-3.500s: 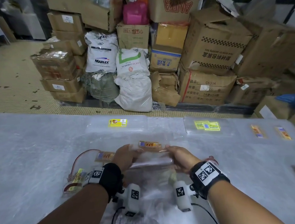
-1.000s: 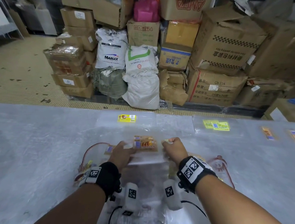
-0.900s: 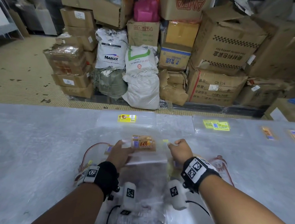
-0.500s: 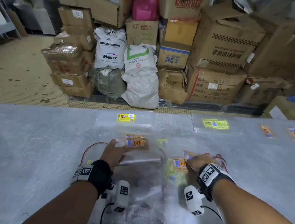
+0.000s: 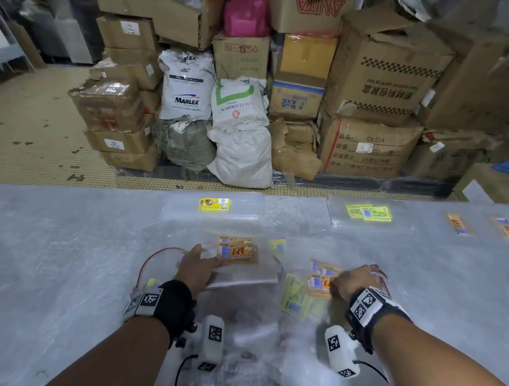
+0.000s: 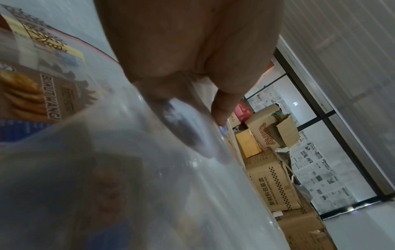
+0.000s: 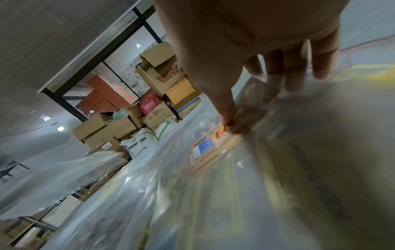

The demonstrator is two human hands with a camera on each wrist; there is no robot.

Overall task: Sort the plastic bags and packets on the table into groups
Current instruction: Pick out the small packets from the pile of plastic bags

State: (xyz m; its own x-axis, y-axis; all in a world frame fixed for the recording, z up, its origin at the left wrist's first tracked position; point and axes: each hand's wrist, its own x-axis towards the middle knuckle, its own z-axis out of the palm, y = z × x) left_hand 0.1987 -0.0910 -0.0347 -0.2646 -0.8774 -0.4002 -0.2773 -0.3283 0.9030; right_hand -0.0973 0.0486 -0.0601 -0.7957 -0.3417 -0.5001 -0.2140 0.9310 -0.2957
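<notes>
**Clear plastic, part sorted, a heap left to go**

Clear plastic bags already lie in separate spots along the far side of the table (image 5: 53,239): one group with a yellow label (image 5: 214,204), another with yellow-green labels (image 5: 368,213), and two orange-labelled bags (image 5: 456,224) off to my right. I judge those groups as begun, not finished. What is left is the loose heap in front of me (image 5: 298,296), where yellow-green and orange-labelled packets overlap, plus a red-trimmed bag (image 5: 158,258) beside my left wrist.

My left hand (image 5: 199,265) reaches forward, palm down, and holds the biscuit-labelled bags (image 5: 239,250) by their left edge. The left wrist view shows my thumb and fingers (image 6: 222,108) curled round the clear film, so it is a pinch grip, with the bags lifted a little off the table as far as I can judge.

My right hand (image 5: 356,280) is low over the heap, fingers bent downward. In the right wrist view my fingertips (image 7: 229,121) press on an orange-labelled packet (image 5: 319,283); whether they have actually nipped it I cannot tell.
</notes>
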